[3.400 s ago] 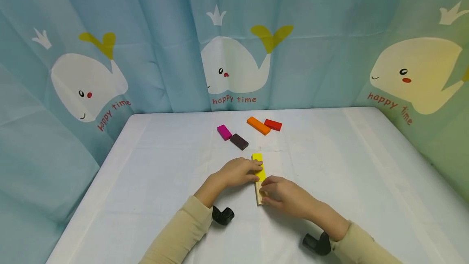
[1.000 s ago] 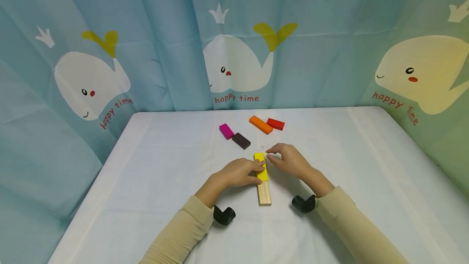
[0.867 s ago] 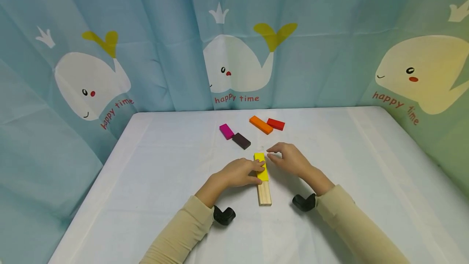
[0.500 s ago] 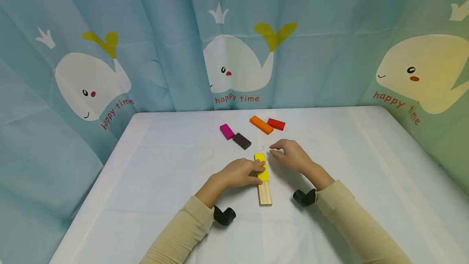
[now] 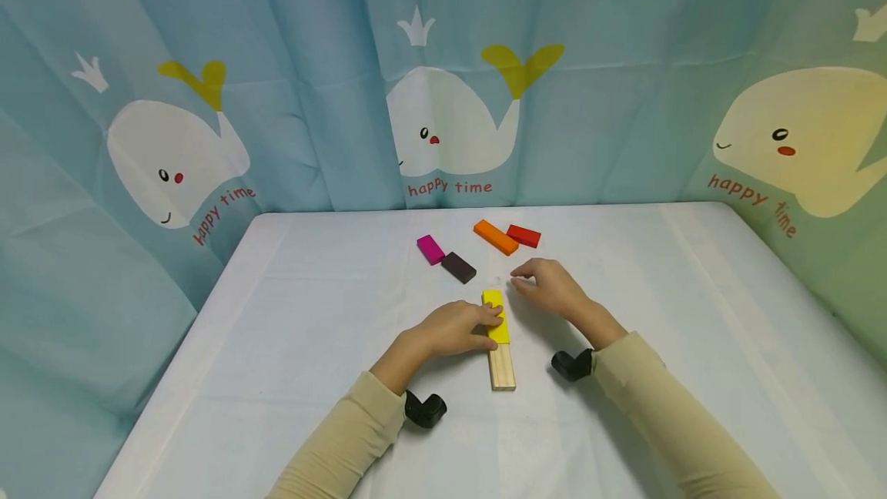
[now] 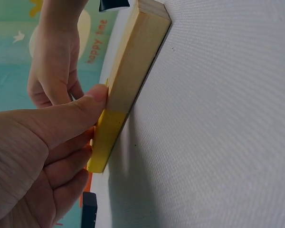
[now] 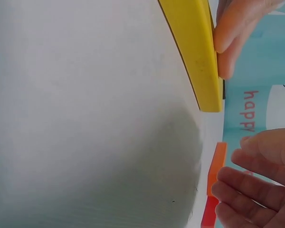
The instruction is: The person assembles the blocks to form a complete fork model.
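In the head view a yellow block (image 5: 493, 298) and a plain wooden block (image 5: 502, 372) lie end to end on the table. My left hand (image 5: 450, 327) rests on top of the yellow one. Seen from the left wrist, the thumb (image 6: 96, 95) lies near the seam between the yellow and wooden blocks, with the other fingers along the yellow top. My right hand (image 5: 550, 287) hovers to the right of the yellow block's far end, fingers relaxed and holding nothing. The right wrist view shows that hand apart from the yellow block's end (image 7: 206, 95).
Farther back on the white table (image 5: 312, 314) lie a magenta block (image 5: 430, 249) against a dark brown block (image 5: 459, 267), and an orange block (image 5: 495, 237) beside a red block (image 5: 523, 236). A blue curtain (image 5: 326, 98) with whales hangs behind the table.
My right hand has left the wooden block and moved away from me, past the yellow block, drifting slightly farther in the last second. The left hand stays on the yellow block.
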A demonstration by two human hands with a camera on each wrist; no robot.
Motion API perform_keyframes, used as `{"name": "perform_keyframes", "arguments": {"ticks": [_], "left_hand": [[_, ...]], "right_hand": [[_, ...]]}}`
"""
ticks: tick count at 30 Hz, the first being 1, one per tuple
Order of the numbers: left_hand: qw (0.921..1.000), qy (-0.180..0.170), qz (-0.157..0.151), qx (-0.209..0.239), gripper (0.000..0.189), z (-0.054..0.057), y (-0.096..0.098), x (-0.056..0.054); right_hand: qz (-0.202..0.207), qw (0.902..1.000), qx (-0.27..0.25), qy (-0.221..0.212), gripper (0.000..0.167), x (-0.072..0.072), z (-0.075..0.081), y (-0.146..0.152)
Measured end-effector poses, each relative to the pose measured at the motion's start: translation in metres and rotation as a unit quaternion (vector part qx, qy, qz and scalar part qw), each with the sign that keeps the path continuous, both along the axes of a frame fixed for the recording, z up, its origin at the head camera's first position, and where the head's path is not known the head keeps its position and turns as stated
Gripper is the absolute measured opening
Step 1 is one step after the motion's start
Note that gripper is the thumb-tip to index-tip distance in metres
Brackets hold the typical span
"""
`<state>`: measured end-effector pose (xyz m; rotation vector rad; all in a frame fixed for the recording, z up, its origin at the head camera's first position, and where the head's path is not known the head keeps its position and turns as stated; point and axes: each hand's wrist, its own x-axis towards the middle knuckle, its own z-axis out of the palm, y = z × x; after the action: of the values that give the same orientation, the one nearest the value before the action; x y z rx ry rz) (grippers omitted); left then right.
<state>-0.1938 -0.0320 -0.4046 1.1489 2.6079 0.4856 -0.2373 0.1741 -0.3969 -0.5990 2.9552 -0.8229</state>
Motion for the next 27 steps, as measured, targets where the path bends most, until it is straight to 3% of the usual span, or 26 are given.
{"name": "perform_keyframes", "arguments": {"ticks": [19,27], "left_hand": [[1.0000,0.003,0.002,-0.007,0.049,-0.001,0.000,-0.001],[1.0000,0.000,0.001,-0.004,0.049,-0.002,0.000,-0.002]], "right_hand": [[-0.023,0.9996,0.005,-0.016,0.025,-0.019,-0.005,0.000],[-0.033,0.9994,-0.002,0.013,0.025,-0.032,-0.006,-0.001]]}}
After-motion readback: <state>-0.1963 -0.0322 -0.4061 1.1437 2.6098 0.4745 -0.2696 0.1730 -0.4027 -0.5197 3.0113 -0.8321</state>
